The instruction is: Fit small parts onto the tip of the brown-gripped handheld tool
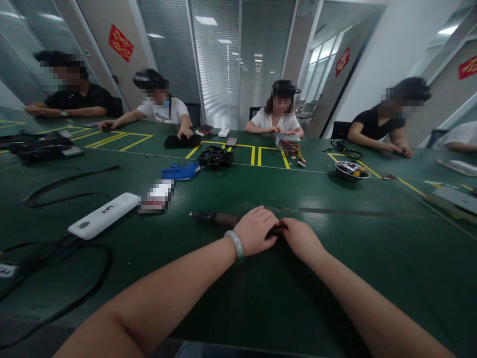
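My left hand (257,231), with a pale bangle at the wrist, is closed, its fingers curled toward my right hand. My right hand (300,238) is closed too, its thumb and fingers pinched together against the left fingertips. Something small and dark sits between the two hands, mostly covered by the fingers, so its kind is hidden. Just behind my left hand lies a dark electric screwdriver (218,218), its tip pointing left. The hand hides its right end, and I cannot tell whether they touch.
A white power strip (106,215) with black cables lies left, beside a phone (156,196). Farther back are a blue glove (181,171), black plastic parts (215,156) and a metal bowl (352,170) on the green table (231,293). Several people sit across, their hands on the table.
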Action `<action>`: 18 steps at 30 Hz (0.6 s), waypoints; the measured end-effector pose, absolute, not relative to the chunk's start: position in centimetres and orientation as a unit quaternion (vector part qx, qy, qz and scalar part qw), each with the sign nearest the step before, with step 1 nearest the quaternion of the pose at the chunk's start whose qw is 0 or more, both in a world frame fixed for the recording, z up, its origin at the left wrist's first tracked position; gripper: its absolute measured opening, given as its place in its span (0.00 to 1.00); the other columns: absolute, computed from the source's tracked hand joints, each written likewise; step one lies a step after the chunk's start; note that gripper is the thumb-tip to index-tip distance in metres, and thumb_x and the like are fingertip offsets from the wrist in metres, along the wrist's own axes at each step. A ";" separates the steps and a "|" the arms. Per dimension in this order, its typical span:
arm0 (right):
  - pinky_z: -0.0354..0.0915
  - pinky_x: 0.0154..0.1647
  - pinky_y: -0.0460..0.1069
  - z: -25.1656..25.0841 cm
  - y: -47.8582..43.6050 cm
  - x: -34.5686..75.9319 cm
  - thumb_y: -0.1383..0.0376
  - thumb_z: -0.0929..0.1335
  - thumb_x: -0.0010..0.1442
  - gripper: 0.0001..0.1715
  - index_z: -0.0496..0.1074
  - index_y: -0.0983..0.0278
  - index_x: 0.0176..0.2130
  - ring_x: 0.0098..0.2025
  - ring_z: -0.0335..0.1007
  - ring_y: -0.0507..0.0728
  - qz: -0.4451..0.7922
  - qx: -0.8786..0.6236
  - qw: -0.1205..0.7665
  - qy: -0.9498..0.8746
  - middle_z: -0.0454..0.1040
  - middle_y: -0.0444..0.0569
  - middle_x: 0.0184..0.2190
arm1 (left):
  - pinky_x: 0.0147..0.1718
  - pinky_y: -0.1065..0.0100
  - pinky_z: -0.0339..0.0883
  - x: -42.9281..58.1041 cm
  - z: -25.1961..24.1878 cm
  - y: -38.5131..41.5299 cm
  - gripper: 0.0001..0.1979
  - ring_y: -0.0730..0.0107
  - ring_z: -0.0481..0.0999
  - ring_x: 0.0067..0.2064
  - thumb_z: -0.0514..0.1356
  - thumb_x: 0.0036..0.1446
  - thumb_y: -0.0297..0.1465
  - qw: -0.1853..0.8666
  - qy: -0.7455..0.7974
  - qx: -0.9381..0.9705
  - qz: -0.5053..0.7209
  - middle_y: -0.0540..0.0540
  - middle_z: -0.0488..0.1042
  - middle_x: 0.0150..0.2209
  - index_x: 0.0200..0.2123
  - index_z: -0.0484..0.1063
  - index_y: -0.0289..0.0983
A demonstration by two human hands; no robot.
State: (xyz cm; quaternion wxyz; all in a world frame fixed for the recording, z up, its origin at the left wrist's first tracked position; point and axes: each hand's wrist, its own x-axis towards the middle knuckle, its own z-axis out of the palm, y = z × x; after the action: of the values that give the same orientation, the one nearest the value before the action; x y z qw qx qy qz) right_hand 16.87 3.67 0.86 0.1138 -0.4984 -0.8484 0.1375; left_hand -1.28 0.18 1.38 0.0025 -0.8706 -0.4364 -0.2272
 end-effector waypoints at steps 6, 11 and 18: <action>0.60 0.42 0.48 1.6 4.2 17.3 0.64 0.63 0.63 0.13 0.75 0.60 0.43 0.43 0.71 0.56 0.130 -0.513 0.108 -0.842 0.76 0.47 0.42 | 0.41 0.65 0.64 -1.4 2.0 -1.1 0.09 0.67 0.71 0.42 0.53 0.62 0.34 -0.029 -0.309 -0.933 -0.185 0.46 0.73 0.40 0.41 0.70 0.39; 0.61 0.39 0.50 1.6 6.5 23.2 0.61 0.65 0.61 0.13 0.76 0.58 0.44 0.39 0.72 0.57 0.126 -0.586 0.091 -0.795 0.77 0.48 0.38 | 0.26 0.69 0.62 -1.4 1.2 -1.2 0.07 0.72 0.73 0.33 0.57 0.59 0.35 -0.114 -0.249 -0.958 -0.081 0.52 0.74 0.36 0.41 0.70 0.43; 0.56 0.34 0.52 1.5 9.6 41.7 0.57 0.68 0.56 0.20 0.77 0.62 0.47 0.31 0.72 0.54 0.167 -0.719 0.067 -0.671 0.76 0.62 0.40 | 0.24 0.71 0.59 -1.2 1.2 -0.9 0.08 0.73 0.71 0.30 0.57 0.58 0.36 -0.170 -0.271 -0.945 -0.070 0.53 0.71 0.31 0.41 0.70 0.43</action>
State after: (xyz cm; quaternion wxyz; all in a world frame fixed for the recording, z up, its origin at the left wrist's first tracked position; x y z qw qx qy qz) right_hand 41.66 9.61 1.48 0.0674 -0.7189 -0.6714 0.1671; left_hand -1.20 -0.94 1.22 -0.1695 -0.9449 -0.2710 -0.0702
